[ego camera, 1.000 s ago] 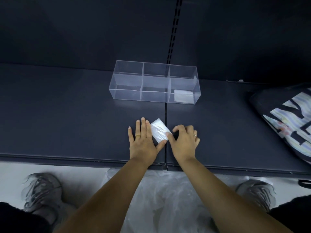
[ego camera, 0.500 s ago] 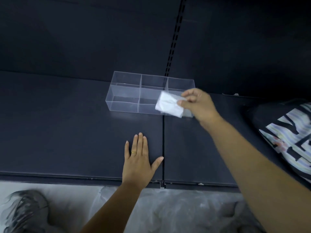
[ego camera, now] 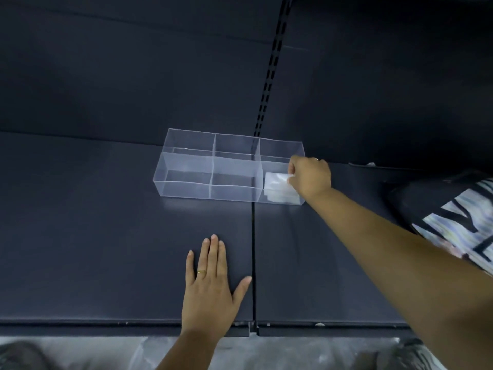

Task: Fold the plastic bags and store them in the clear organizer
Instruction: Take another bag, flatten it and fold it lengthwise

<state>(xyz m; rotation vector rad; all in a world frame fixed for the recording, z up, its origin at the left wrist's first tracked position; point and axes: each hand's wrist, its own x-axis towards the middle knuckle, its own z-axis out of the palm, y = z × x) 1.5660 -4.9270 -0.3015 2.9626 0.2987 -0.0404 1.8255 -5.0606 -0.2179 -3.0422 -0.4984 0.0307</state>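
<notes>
The clear organizer (ego camera: 186,169) stands on the dark shelf (ego camera: 93,236), divided into several compartments. My right hand (ego camera: 310,177) reaches into its front right compartment and pinches a folded white plastic bag (ego camera: 276,180). This bag lies on top of another folded bag (ego camera: 280,197) in the same compartment. Nearer me, my left hand (ego camera: 210,287) rests flat on the shelf with fingers straight, a ring on one finger. The other compartments look bare.
A black bag with striped lettering (ego camera: 453,222) lies at the right of the shelf. A slotted upright (ego camera: 269,76) runs up the dark back wall. Loose clear plastic (ego camera: 240,353) lies on the floor below the shelf's front edge, between my shoes.
My right hand lifted the folded bag off the shelf, carried it over the organizer and lowered it into the front right compartment. My left hand stayed flat on the shelf.
</notes>
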